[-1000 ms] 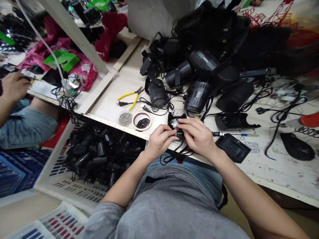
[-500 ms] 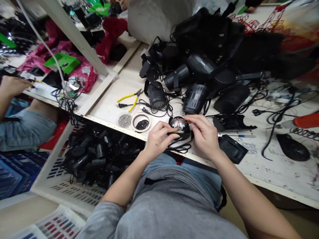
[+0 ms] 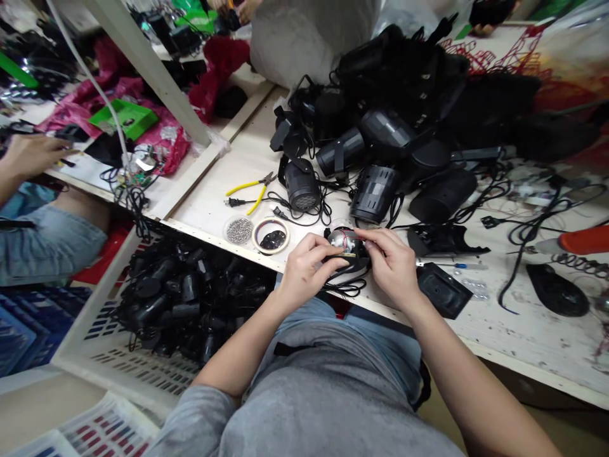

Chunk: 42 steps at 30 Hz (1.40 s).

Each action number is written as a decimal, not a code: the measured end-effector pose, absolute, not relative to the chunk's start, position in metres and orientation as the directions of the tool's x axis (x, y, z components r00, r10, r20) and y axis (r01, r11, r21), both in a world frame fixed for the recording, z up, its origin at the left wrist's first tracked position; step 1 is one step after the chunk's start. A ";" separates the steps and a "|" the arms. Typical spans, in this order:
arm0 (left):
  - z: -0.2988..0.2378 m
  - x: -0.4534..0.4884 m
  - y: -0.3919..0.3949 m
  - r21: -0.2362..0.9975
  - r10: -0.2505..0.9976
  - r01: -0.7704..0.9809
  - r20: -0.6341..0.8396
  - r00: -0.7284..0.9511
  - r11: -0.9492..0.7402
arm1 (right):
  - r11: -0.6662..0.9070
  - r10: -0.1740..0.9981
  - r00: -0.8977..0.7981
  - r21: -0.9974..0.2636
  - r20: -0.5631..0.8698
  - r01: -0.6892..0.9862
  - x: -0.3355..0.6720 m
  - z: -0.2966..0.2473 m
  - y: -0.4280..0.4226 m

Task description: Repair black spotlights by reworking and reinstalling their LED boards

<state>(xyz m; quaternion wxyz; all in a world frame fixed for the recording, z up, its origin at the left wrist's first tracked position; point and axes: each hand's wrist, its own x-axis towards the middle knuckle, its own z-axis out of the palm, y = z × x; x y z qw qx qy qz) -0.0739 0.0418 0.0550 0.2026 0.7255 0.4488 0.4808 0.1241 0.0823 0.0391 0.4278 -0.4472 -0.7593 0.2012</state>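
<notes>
In the open black housing (image 3: 360, 261), a thin red wire (image 3: 345, 237) might be strained or trapped if the circuit board (image 3: 349, 255) is tilted carelessly. The housing lies between the two grips — the board is pinched by the left hand (image 3: 308, 270); by the right hand (image 3: 394, 261) the housing's side is neared, but whether anything is clasped cannot be told.
</notes>
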 end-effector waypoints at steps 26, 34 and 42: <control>0.028 -0.078 0.031 0.658 0.831 0.520 0.509 0.225 -0.544 | 0.590 0.794 -0.256 -0.599 0.551 0.542 0.116 0.025 0.062; 0.022 -0.081 0.027 0.632 0.846 0.597 0.508 0.162 -0.494 | 0.661 0.731 -0.337 -0.493 0.593 0.566 0.110 0.026 0.062; 0.025 -0.048 0.045 0.868 0.882 0.469 0.341 -0.326 -0.162 | 0.643 0.733 -0.323 -0.457 0.598 0.615 0.106 0.022 0.067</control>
